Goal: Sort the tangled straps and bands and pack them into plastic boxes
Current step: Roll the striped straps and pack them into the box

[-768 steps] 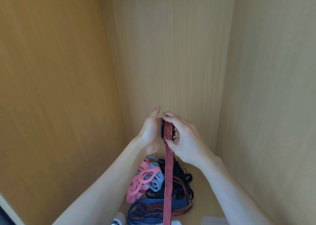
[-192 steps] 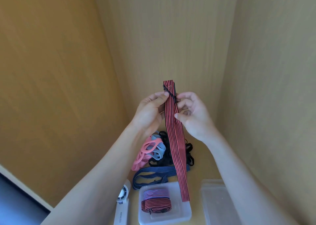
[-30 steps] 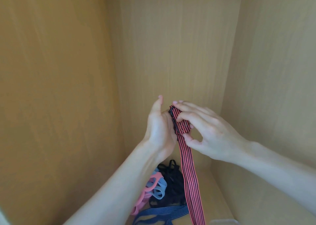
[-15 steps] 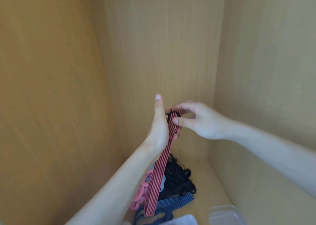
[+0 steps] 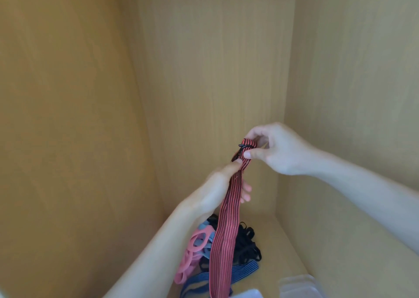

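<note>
A red strap with black stripes (image 5: 224, 236) hangs down in front of the cupboard's back wall. My right hand (image 5: 275, 149) pinches its top end, where a small black buckle sits, between thumb and fingers. Just below, my left hand (image 5: 221, 186) grips the strap with the thumb on its front and the fingers behind it. On the shelf floor lies a heap of pink and blue bands (image 5: 196, 250), a black tangle of straps (image 5: 248, 245) and a blue striped strap (image 5: 242, 272).
Wooden cupboard walls close in on the left, back and right. A clear plastic box (image 5: 299, 287) shows at the bottom right, and the rim of a white box (image 5: 249, 294) at the bottom edge.
My right hand has lifted the strap's buckle end up and to the right. My left hand has slid down the strap and now grips it lower.
</note>
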`<move>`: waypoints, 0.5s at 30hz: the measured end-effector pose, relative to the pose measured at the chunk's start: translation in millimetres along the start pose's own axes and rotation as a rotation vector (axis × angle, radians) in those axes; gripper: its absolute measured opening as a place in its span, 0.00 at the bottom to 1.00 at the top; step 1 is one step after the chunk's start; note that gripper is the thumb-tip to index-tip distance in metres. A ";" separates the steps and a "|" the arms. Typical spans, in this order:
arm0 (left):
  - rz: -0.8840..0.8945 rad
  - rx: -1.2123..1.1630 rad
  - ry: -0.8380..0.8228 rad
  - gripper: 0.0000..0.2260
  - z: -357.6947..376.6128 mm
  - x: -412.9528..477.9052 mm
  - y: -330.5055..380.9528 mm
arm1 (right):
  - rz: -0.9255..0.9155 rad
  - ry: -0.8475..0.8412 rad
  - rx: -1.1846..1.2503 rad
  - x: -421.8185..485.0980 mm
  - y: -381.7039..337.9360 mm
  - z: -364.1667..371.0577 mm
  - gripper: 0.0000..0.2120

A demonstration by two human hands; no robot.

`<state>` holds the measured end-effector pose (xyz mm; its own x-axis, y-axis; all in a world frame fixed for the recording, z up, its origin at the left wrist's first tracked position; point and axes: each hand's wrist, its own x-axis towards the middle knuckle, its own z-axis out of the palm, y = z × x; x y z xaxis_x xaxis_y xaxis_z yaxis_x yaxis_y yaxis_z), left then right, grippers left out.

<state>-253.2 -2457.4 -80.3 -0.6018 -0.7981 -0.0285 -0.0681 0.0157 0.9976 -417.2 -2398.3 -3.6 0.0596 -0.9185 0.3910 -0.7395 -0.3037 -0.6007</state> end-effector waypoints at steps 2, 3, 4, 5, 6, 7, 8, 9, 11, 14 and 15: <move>-0.013 -0.021 0.017 0.19 1.0 2.0 2.4 | -0.004 0.016 -0.011 1.1 1.9 -2.2 0.05; -0.023 -0.036 0.033 0.16 2.2 3.2 5.3 | -0.013 0.020 -0.027 1.6 3.1 -1.9 0.06; -0.032 -0.045 0.055 0.14 3.2 3.8 7.7 | -0.015 0.031 -0.043 1.6 4.1 -1.8 0.06; -0.039 -0.058 0.070 0.12 4.2 3.1 9.9 | -0.025 0.047 -0.052 1.6 5.6 -1.6 0.07; -0.033 -0.041 0.080 0.12 5.3 0.9 12.7 | -0.038 0.066 -0.065 1.1 6.6 -1.1 0.07; -0.011 -0.012 0.082 0.11 7.0 -2.5 14.3 | -0.062 0.090 -0.087 0.4 8.8 -0.9 0.07; 0.022 0.038 0.087 0.12 8.5 -6.5 14.8 | -0.087 0.114 -0.124 -0.1 10.0 0.0 0.06; 0.052 0.087 0.092 0.13 9.8 -10.7 15.2 | -0.115 0.133 -0.157 -0.8 11.2 1.2 0.04; 0.084 0.147 0.130 0.16 12.1 -17.2 16.9 | -0.156 0.156 -0.196 -1.9 12.5 4.8 0.03; 0.076 0.162 0.195 0.16 13.0 -17.1 17.4 | -0.225 0.189 -0.215 -4.8 12.8 10.7 0.04; 0.070 0.155 0.211 0.17 13.0 -17.3 17.7 | -0.260 0.197 -0.230 -6.3 12.9 12.2 0.05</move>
<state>-254.4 -2435.4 -62.9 -0.4312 -0.8995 0.0700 -0.1636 0.1543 0.9744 -419.0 -2399.5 -22.3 0.1510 -0.7456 0.6491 -0.8490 -0.4342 -0.3012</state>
